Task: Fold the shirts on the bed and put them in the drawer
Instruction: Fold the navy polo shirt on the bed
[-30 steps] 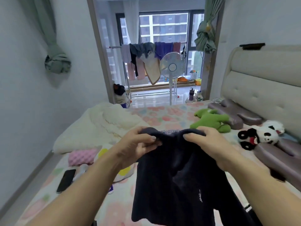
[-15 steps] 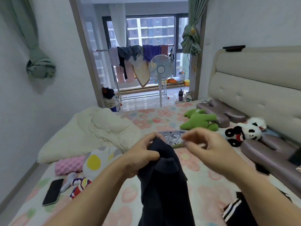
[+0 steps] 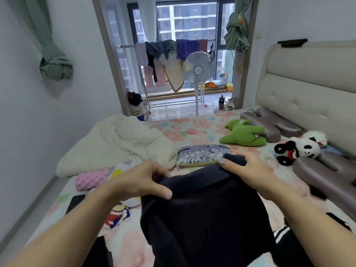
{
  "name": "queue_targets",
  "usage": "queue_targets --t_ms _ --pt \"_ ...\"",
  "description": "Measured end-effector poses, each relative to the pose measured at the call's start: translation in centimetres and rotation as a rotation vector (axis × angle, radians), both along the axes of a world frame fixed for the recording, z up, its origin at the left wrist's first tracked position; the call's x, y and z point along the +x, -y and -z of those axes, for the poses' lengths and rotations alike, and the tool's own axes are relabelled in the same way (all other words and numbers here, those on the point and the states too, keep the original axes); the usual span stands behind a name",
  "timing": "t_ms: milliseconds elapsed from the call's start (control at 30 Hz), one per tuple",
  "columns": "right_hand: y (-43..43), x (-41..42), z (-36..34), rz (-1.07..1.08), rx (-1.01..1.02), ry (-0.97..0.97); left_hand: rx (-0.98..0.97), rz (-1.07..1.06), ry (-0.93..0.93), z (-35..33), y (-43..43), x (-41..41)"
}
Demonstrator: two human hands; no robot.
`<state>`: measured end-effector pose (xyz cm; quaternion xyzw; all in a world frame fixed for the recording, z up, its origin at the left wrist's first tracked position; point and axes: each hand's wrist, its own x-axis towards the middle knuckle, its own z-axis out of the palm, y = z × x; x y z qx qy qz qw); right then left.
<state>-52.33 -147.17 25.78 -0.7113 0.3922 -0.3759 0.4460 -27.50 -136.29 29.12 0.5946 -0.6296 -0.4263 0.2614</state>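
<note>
From the head camera, both forearms reach out over the bed (image 3: 194,130), which is covered by a floral sheet. The left hand (image 3: 142,182) pinches the top edge of a dark navy shirt (image 3: 208,218): its thumb lies flat across the front of the cloth and the other fingers curl behind it. The right hand (image 3: 248,170) grips the same edge farther right, its fingers closed round a bunched fold of the fabric. The shirt is held between the two hands with its top edge raised off the mattress, and the rest of it hangs down toward the camera, hiding the sheet below.

Just beyond the hands lies a blue-and-white floral pouch (image 3: 202,154) printed "THINK DIFFERENT". A rumpled cream duvet (image 3: 119,143) is heaped on the left side of the bed, with a pink bumpy cushion (image 3: 89,179) and a black phone (image 3: 76,202) nearer its left edge. A green plush toy (image 3: 244,134) and a panda plush (image 3: 300,147) lie near the padded headboard (image 3: 308,89) on the right. A black garment with white stripes (image 3: 281,234) lies at lower right, beside the right forearm. Past the bed's far edge stand a pedestal fan (image 3: 198,69) and a drying rack (image 3: 165,47) hung with clothes, in front of the window.
</note>
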Motion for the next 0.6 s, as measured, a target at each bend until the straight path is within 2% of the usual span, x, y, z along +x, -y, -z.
queue_targets --t_ms 67,200,300,400,467,533,600 --pt "0.3 -1.0 -0.5 -0.108 -0.039 -0.132 0.066 0.038 0.048 -0.1 -0.9 1.7" --pt "0.4 -2.7 -2.1 -0.466 0.044 -0.305 0.113 0.058 0.073 -1.0 -1.6 4.5" --pt "0.1 -2.6 -2.8 -0.546 -0.007 -0.497 0.092 0.053 0.159 -1.8 -1.6 5.0" --pt "0.3 -2.1 -2.6 -0.419 -0.115 -0.598 0.112 0.070 0.279 -2.4 -1.6 4.7" --pt "0.5 -2.1 -2.4 -0.298 -0.130 -0.616 0.096 0.047 0.448 -2.1 -1.6 4.4" --pt "0.8 -2.1 -1.7 -0.153 -0.204 -0.692 -0.082 -0.042 0.680 -1.1 -1.4 4.5" --pt "0.9 -1.9 -0.8 -0.005 -0.296 -0.800 -0.260 -0.193 0.734 0.2 -1.3 4.7"
